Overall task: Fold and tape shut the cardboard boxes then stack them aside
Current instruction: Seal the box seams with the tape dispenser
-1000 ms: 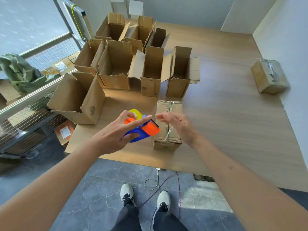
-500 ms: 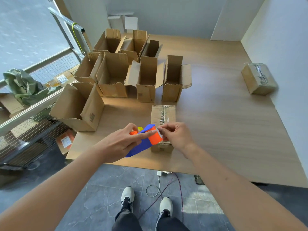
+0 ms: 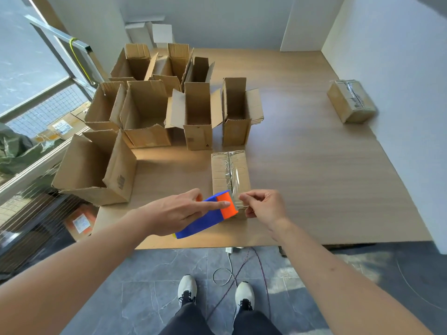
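Observation:
A closed cardboard box [image 3: 229,172] lies near the front edge of the wooden platform [image 3: 314,177], with clear tape running along its top seam. My left hand [image 3: 179,211] grips a blue and orange tape dispenser [image 3: 210,215] at the box's near end, index finger stretched along it. My right hand [image 3: 263,206] pinches the clear tape strip [image 3: 235,189] right beside the dispenser's orange head. Several open, untaped boxes [image 3: 193,117] stand behind the closed one.
A large open box [image 3: 96,170] lies on its side at the platform's left edge. One taped box [image 3: 350,100] sits far right by the white wall [image 3: 399,93]. Cables [image 3: 232,269] trail on the grey tile floor by my shoes [image 3: 187,288].
Both hands and the dispenser came together at the near end of the closed box. My right hand went from hovering open to pinching the tape at the dispenser's head.

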Demonstrator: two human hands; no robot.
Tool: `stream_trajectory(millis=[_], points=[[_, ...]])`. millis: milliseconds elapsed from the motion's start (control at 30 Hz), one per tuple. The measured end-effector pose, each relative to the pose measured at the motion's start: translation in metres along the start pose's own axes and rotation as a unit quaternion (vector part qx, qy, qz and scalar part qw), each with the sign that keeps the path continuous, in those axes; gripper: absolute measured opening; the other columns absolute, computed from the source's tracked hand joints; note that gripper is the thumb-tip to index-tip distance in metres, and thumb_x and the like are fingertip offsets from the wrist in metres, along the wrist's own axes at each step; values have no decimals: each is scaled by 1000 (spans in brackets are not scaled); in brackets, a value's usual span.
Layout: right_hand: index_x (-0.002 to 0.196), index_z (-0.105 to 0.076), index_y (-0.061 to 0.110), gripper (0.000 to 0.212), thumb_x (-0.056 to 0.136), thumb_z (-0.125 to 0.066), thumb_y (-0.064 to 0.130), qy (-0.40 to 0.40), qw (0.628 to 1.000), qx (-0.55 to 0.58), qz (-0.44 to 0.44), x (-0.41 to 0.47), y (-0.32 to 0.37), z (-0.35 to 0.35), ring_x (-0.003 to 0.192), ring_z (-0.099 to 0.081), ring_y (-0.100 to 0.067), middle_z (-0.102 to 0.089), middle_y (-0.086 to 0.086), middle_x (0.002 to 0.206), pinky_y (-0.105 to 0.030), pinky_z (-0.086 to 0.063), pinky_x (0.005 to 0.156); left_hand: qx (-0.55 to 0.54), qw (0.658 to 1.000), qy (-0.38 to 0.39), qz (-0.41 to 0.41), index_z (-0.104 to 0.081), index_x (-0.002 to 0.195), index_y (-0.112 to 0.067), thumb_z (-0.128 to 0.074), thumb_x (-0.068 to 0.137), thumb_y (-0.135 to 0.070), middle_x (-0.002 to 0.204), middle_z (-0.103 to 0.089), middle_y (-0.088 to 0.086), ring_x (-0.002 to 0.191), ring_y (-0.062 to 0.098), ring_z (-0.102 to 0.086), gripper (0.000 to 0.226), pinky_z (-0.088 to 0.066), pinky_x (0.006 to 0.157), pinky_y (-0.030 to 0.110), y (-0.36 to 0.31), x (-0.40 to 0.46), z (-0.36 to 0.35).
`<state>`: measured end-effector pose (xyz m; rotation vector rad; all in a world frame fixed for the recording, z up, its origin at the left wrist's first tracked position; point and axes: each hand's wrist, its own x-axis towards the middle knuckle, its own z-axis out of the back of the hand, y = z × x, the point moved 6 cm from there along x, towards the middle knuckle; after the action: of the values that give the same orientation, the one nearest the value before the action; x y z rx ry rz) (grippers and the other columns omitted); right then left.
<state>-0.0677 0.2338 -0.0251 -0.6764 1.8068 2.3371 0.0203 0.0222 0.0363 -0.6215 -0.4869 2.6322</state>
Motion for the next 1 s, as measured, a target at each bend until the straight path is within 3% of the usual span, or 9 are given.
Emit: stream_trajectory(millis=[133, 267, 400, 567, 733, 1000], points=[[83, -81, 12, 5, 88, -80, 13, -65, 998, 24, -8, 2, -9, 31, 49, -57, -16, -66, -1, 61, -32, -58, 55, 15, 1000, 19, 5, 0, 144, -76, 2, 87, -65, 117, -40, -6, 84, 19, -54, 58, -49, 77, 33, 13, -7, -1], [84, -80, 11, 5, 89, -79, 10, -70, 997, 36, -19, 2, -19, 41, 49, -56, -16, -68, -4, 67, -32, -59, 53, 28, 998, 47, 4, 4, 144, -76, -8, 96, -59, 122, -38, -6, 87, 17, -54, 52, -51, 80, 33, 25, -14, -3], [83, -79, 12, 6, 88, -80, 9, -110, 992, 56, -38, 8, -31, 56, 47, -57, -15, -69, -7, 70, -31, -60, 52, 38, 998, 55, 19, 6, 143, -77, 5, 84, -69, 123, -37, -6, 88, 15, -54, 60, -51, 80, 31, 42, -19, -3], [88, -78, 8, 4, 89, -80, 12, -88, 993, 46, -59, 12, -47, 53, 50, -57, -16, -70, -12, 78, -33, -61, 53, 39, 996, 62, 43, 2, 143, -78, 5, 83, -69, 117, -37, -8, 86, 15, -53, 60, -48, 76, 29, 56, -17, -14], [89, -79, 10, 2, 89, -80, 12, -74, 994, 45, -63, 13, -57, 41, 51, -55, -17, -71, -10, 78, -33, -60, 53, 20, 995, 68, 63, -3, 142, -79, -9, 97, -60, 116, -39, -10, 86, 16, -55, 49, -50, 76, 30, 69, -18, -31], [89, -79, 19, 3, 91, -78, 16, -82, 993, 38, -69, 26, -73, 32, 49, -47, -12, -73, -6, 80, -35, -61, 56, 26, 994, 57, 87, 0, 139, -81, 3, 86, -68, 112, -39, -10, 81, 17, -55, 55, -49, 73, 31, 81, -2, -41]])
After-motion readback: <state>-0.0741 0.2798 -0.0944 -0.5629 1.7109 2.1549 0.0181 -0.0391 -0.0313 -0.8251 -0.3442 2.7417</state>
